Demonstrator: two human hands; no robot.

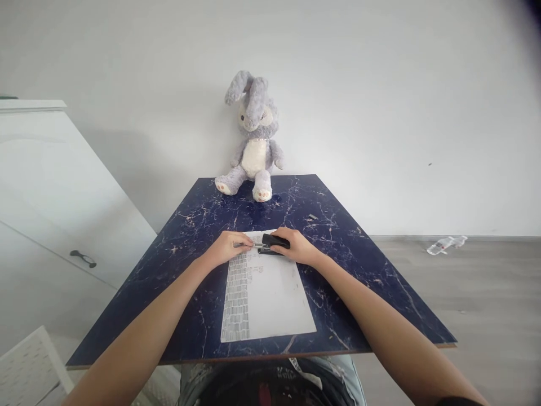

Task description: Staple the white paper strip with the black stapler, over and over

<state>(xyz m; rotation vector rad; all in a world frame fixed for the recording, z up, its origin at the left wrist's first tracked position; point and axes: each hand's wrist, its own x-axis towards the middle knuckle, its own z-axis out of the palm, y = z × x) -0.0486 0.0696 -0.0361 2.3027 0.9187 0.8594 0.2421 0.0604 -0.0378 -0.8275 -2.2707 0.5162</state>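
Note:
A printed sheet of paper [266, 293] lies on the dark blue marbled table [338, 270] in front of me. At the sheet's far edge sits a black stapler [274, 243]. My right hand [298, 246] is closed around the stapler's back end. My left hand [228, 246] rests at the paper's top left corner, its fingers pinched on the stapler's metal front end [256, 245].
A grey and white plush rabbit [253, 141] sits against the wall at the table's far edge. A white cabinet [51, 197] stands to the left. A plastic bottle [446, 244] lies on the grey floor at the right. A white chair corner [29, 366] shows lower left.

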